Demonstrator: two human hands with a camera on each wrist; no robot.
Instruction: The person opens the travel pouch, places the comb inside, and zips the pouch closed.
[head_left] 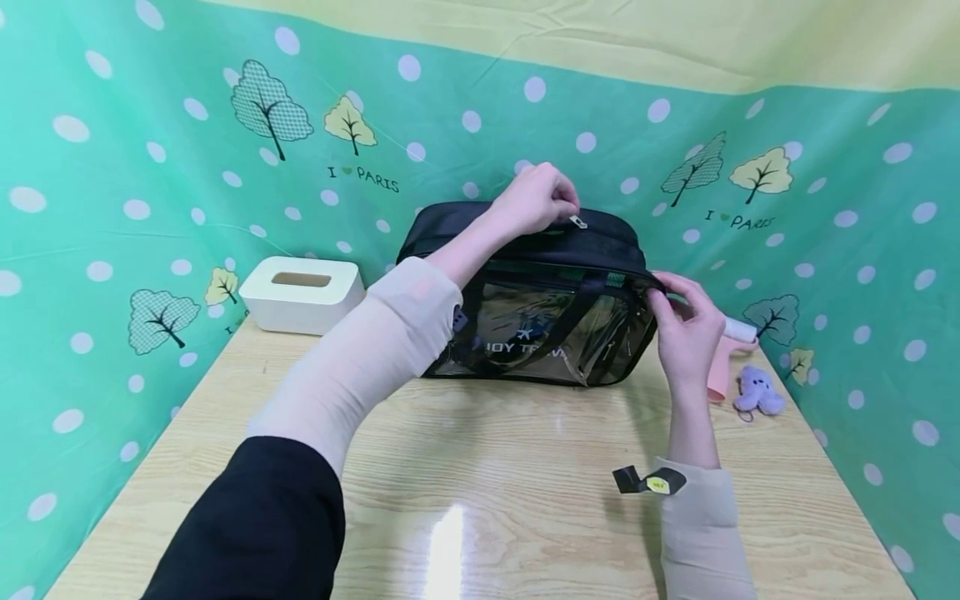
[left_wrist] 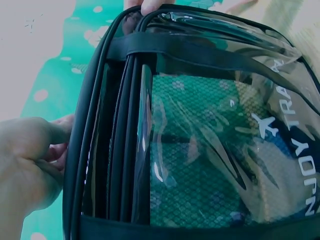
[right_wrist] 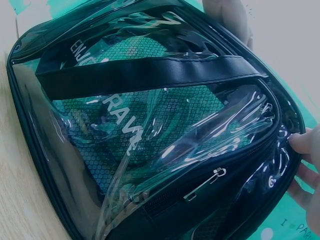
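Observation:
A black travel bag (head_left: 525,237) with clear panels, white lettering and a plane print stands upright at the back of the table. My left hand (head_left: 536,200) reaches over its top and pinches a metal zipper pull (head_left: 577,222). In the left wrist view the left hand (left_wrist: 30,160) lies along the bag's top edge, its fingertips hidden behind it. My right hand (head_left: 686,325) grips the bag's upper right corner between thumb and fingers. The right wrist view has the right thumb (right_wrist: 301,142) on the clear side, below the black strap (right_wrist: 150,75). Mesh material (right_wrist: 150,120) shows through the panel.
To the bag's left stands a white tissue box (head_left: 300,296). Right of it lie a pink and white object (head_left: 720,371), partly behind the right hand, and a purple plush keychain (head_left: 759,390). A green dotted curtain (head_left: 465,92) surrounds the wooden table (head_left: 525,483).

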